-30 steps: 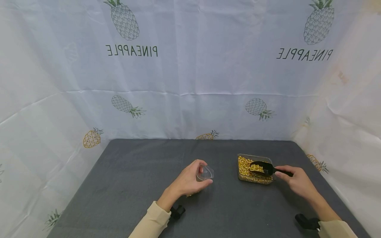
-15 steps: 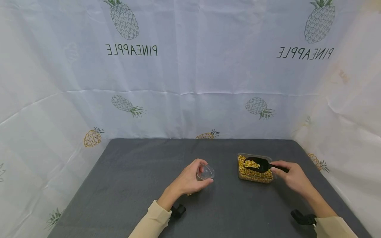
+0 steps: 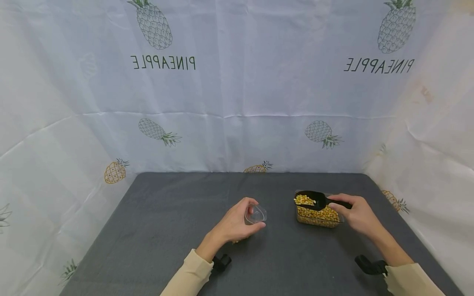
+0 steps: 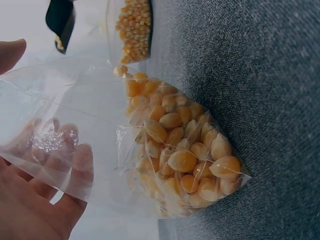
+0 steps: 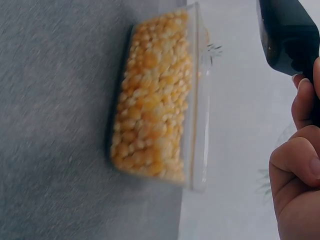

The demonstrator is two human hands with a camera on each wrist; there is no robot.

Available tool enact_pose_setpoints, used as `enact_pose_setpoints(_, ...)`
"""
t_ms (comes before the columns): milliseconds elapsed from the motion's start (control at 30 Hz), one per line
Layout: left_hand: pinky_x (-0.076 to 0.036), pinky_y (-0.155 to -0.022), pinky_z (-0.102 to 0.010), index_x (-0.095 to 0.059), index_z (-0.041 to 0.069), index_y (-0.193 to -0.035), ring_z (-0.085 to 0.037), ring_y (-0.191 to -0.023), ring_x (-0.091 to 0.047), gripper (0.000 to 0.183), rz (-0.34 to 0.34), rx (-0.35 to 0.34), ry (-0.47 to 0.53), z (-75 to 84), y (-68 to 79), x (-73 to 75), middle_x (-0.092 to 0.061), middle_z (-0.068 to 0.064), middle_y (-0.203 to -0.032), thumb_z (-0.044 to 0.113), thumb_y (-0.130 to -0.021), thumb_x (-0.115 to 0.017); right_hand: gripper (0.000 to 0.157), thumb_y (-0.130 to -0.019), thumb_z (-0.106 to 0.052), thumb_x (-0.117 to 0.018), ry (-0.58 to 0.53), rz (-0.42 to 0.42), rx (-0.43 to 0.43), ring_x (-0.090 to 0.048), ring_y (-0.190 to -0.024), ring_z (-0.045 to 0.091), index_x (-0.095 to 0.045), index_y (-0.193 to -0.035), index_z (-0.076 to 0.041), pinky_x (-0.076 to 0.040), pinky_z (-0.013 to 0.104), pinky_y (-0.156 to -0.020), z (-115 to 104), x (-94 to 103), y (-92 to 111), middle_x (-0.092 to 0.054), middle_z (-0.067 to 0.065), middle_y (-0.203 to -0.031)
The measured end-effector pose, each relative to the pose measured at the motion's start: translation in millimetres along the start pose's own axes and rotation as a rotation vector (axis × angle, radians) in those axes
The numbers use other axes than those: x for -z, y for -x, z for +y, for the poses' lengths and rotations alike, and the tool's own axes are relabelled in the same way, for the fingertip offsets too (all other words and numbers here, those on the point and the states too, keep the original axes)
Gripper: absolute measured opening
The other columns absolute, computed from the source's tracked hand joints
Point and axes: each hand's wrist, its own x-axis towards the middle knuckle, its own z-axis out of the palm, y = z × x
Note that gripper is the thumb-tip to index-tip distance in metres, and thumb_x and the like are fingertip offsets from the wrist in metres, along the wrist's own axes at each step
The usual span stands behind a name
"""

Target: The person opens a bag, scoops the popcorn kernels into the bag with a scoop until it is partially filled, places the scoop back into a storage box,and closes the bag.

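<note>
My left hand (image 3: 234, 224) holds the mouth of a clear plastic bag (image 3: 256, 214) spread between thumb and fingers. In the left wrist view, yellow corn kernels (image 4: 175, 145) fill the bag's lower part, which rests low against the grey cloth. My right hand (image 3: 358, 210) grips the handle of a black scoop (image 3: 317, 200), raised over a clear rectangular container (image 3: 321, 223) of corn kernels. Kernels lie heaped in the scoop's front. From the right wrist, the scoop's dark underside shows above the container, and its load is hidden.
A grey cloth (image 3: 177, 218) covers the table. White curtain cloth (image 3: 237, 82) with printed pineapples hangs behind and along both sides. A black wrist mount (image 3: 221, 263) sits below the left wrist and another (image 3: 370, 265) below the right.
The right hand has lifted the loaded scoop out of the corn and moved it leftward, toward the container's left rim. The left hand and the bag have stayed in place.
</note>
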Motion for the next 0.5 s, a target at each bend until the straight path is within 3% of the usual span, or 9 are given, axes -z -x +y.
enact_pose_setpoints(500,-0.044,-0.073,-0.026,-0.052,0.012,-0.135,-0.008,-0.083,-0.048,0.059,-0.016,-0.001,-0.003,-0.4,0.4,0.1,-0.051,0.006,-0.101,0.043,-0.091,-0.075,0.031,-0.101,-0.017,-0.065,-0.050,0.002,0.109,-0.053,-0.122,0.053,-0.068,-0.125,0.003,-0.042,0.069,-0.093,-25,-11.1,-8,-0.062,0.028,-0.129)
